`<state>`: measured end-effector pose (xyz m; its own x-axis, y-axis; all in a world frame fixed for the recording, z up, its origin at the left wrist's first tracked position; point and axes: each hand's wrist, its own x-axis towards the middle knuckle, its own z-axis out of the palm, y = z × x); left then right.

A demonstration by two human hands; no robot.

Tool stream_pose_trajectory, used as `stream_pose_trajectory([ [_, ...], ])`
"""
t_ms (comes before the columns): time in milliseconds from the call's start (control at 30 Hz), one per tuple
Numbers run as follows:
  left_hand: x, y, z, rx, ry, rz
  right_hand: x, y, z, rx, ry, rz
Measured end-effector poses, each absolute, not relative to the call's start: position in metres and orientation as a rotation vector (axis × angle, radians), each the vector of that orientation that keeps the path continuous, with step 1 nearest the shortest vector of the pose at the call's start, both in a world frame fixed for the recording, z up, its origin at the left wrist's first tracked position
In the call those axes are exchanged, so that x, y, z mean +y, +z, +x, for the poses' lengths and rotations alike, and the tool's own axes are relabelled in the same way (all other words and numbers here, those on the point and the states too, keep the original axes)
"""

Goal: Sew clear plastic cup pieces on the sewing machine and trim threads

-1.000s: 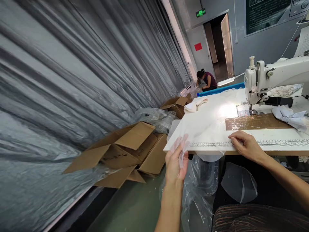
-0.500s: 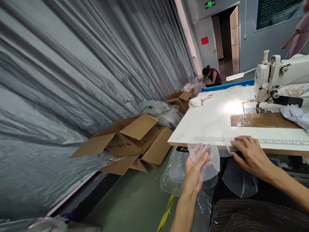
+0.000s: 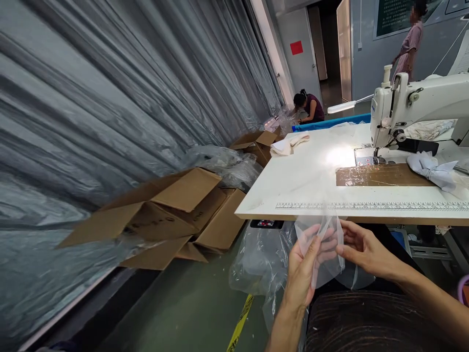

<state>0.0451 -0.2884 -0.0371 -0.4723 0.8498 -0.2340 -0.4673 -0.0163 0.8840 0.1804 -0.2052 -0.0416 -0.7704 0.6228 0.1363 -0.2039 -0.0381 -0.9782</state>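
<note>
A piece of sheer white fabric (image 3: 324, 227) hangs over the front edge of the sewing table (image 3: 256, 198). My left hand (image 3: 302, 261) grips it, thumb in front and fingers showing through behind the cloth. At the fabric's right edge, my right hand (image 3: 361, 247) pinches the cloth between thumb and fingers, just below the table edge. Part of the sheer cloth hangs lower, behind my hands. Behind the ruler strip stands a white sewing machine (image 3: 390, 115) with its lamp lit, and brown tape (image 3: 381, 176) covers the surface before its needle.
Open cardboard boxes (image 3: 176, 215) and clear plastic bags (image 3: 227, 164) lie left of the table. A plastic bag (image 3: 256, 264) hangs below its left corner. A folded cloth (image 3: 289, 144) rests on top. One person (image 3: 311, 107) crouches beyond; another (image 3: 408, 49) stands behind the machine.
My right hand has come off the tabletop, moving left and down to the fabric's edge near my left hand. The view has shifted right. The standing person has come further into view.
</note>
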Motion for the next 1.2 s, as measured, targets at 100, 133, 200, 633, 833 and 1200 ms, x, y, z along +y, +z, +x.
stream_pose_trajectory([
  [100, -0.294, -0.045, 0.047, 1.341, 1.650, 0.463, -0.207, -0.039, 0.183, -1.644, 1.913, -0.549],
  [133, -0.295, -0.047, 0.045, 1.367, 1.635, 0.480, -0.205, -0.037, 0.188, -1.639, 1.895, -0.604],
  [200, -0.294, -0.052, 0.040, 1.412, 1.624, 0.532, -0.198, -0.032, 0.201, -1.622, 1.809, -0.698],
  [633, -0.254, -0.082, 0.024, 1.281, 1.892, 0.336, -0.173, -0.012, 0.264, -1.518, 1.795, -0.846],
  [833, -0.252, -0.076, 0.025, 1.291, 1.807, 0.377, -0.179, -0.050, 0.255, -1.484, 2.042, -0.869],
  [1200, -0.251, -0.078, 0.021, 1.334, 1.826, 0.435, -0.193, -0.149, 0.204, -1.760, 1.466, -1.230],
])
